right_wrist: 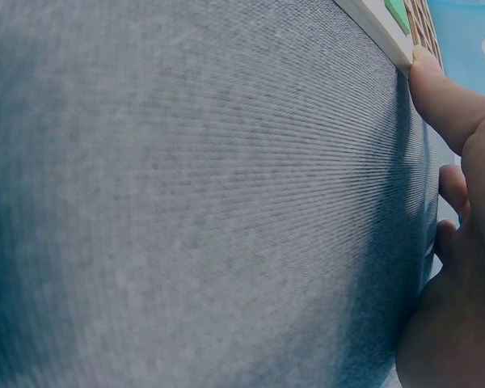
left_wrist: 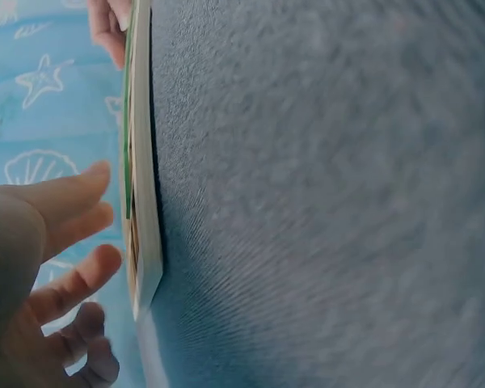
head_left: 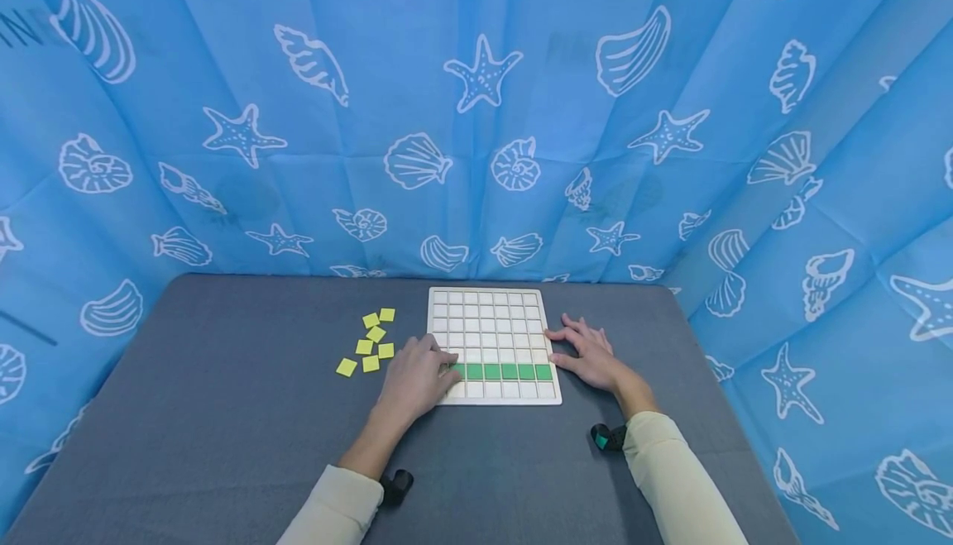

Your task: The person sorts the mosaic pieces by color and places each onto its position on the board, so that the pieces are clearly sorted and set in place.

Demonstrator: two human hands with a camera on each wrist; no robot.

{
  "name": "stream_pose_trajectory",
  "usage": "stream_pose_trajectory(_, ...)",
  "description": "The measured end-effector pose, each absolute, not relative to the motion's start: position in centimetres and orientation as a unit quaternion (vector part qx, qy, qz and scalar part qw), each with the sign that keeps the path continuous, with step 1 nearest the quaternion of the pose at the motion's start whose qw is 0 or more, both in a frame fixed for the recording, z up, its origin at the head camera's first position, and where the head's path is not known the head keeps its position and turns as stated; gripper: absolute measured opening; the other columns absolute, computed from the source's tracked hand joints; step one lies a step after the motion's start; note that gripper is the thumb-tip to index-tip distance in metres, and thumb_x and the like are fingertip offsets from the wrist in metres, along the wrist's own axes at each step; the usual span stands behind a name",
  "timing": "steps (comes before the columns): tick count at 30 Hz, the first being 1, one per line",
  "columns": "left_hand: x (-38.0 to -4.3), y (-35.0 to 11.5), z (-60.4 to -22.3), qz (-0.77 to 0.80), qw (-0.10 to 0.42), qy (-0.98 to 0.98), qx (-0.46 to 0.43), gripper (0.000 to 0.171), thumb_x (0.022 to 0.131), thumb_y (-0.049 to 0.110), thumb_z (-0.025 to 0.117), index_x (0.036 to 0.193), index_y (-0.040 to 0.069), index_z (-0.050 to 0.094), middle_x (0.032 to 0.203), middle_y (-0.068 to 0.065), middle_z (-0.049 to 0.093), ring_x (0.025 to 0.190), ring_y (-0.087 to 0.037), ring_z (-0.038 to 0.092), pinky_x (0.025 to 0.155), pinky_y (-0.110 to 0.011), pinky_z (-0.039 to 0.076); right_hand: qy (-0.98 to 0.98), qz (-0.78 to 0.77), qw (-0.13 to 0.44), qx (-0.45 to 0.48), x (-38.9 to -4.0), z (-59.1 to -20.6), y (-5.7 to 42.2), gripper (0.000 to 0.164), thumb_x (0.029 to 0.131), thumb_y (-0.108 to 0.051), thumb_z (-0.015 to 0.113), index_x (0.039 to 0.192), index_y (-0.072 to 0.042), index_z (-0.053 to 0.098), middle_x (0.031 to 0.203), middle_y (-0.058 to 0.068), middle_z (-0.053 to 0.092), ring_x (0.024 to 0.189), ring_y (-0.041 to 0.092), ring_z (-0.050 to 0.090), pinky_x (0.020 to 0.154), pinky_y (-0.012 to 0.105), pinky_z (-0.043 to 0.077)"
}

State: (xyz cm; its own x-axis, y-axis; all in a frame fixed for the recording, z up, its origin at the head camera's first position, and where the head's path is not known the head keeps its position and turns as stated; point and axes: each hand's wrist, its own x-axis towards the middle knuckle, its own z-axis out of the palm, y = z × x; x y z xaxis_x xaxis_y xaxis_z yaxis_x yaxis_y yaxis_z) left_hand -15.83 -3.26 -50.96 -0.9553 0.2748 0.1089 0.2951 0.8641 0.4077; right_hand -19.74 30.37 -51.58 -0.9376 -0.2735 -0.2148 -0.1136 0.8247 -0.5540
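A white grid board [head_left: 495, 297] lies on the grey table, with a row of green square tiles [head_left: 510, 371] in the second row from its near edge. Over the board's left border, my left hand [head_left: 419, 375] has its thumb and index finger at the left end of that green row. The left wrist view shows this hand's fingers [left_wrist: 81, 279] spread beside the board edge, no tile visible between them. My right hand [head_left: 593, 356] rests at the opposite border, its thumb [right_wrist: 436, 93] touching the board's edge and its other fingers loosely extended.
Several loose yellow square tiles [head_left: 371, 363] lie scattered left of the board, close to my left hand. A blue curtain [head_left: 476, 156] with white shells and starfish hangs around the table's back and sides. Grey cloth [head_left: 246, 413] covers the table [head_left: 506, 479].
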Motion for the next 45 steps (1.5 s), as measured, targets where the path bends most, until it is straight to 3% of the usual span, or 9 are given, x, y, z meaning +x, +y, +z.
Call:
stream_pose_trajectory(8,-16.6,-3.2,-50.4,-0.185,0.049,-0.969,-0.157,0.054,0.090,0.050,0.074,0.138,0.027,0.065,0.143,-0.005,0.058,0.125,-0.029,0.053,0.097,-0.048,0.050,0.945,-0.275,0.144,-0.101,-19.8,-51.8,30.4,0.051,0.101,-0.045,0.061,0.146,-0.021,0.054,0.170,0.022,0.017,0.155,0.054,0.001,0.120,0.072,-0.005)
stream_pose_trajectory(16,-17.6,-3.5,-49.9,-0.164,0.051,-0.968,-0.185,0.071,0.092,0.059,0.067,0.153,0.030,0.047,0.164,-0.007,0.037,0.154,-0.035,0.029,0.121,-0.059,0.031,0.944,-0.279,0.142,-0.100,-19.6,-51.7,30.3,0.051,0.100,-0.045,0.061,0.145,-0.021,0.054,0.170,0.022,0.017,0.156,0.053,0.001,0.120,0.072,-0.006)
stream_pose_trajectory(23,-18.4,-4.0,-50.2,-0.148,0.065,-0.966,-0.202,0.080,0.092,0.066,0.062,0.159,0.032,0.035,0.171,-0.007,0.022,0.160,-0.038,0.013,0.125,-0.066,0.014,0.944,-0.279,0.144,-0.100,-19.7,-51.9,30.3,0.051,0.101,-0.044,0.060,0.146,-0.022,0.054,0.170,0.021,0.016,0.156,0.052,0.001,0.120,0.071,-0.006)
stream_pose_trajectory(32,-19.1,-5.2,-50.5,-0.151,0.051,-0.968,-0.192,0.087,0.092,0.074,0.052,0.163,0.038,0.018,0.175,-0.002,0.003,0.161,-0.039,-0.003,0.125,-0.067,0.005,0.943,-0.282,0.147,-0.100,-19.7,-51.7,30.4,0.052,0.101,-0.045,0.060,0.146,-0.020,0.054,0.170,0.022,0.016,0.155,0.053,0.000,0.120,0.072,-0.007)
stream_pose_trajectory(38,-19.7,-6.4,-51.0,-0.138,0.039,-0.972,-0.184,0.088,0.092,0.078,0.048,0.163,0.041,0.013,0.175,-0.001,0.000,0.161,-0.039,-0.004,0.125,-0.067,0.003,0.944,-0.277,0.148,-0.097,-19.7,-51.8,30.5,0.052,0.101,-0.044,0.061,0.146,-0.021,0.054,0.170,0.022,0.016,0.156,0.053,0.000,0.120,0.072,-0.006)
stream_pose_trajectory(45,-20.3,-8.0,-51.3,-0.141,0.046,-0.976,-0.161,0.088,0.092,0.072,0.056,0.163,0.037,0.019,0.175,-0.003,0.005,0.160,-0.041,-0.003,0.125,-0.067,0.003,0.942,-0.284,0.145,-0.102,-19.7,-51.7,30.5,0.053,0.100,-0.045,0.061,0.146,-0.020,0.054,0.170,0.022,0.017,0.156,0.053,0.000,0.120,0.072,-0.006)
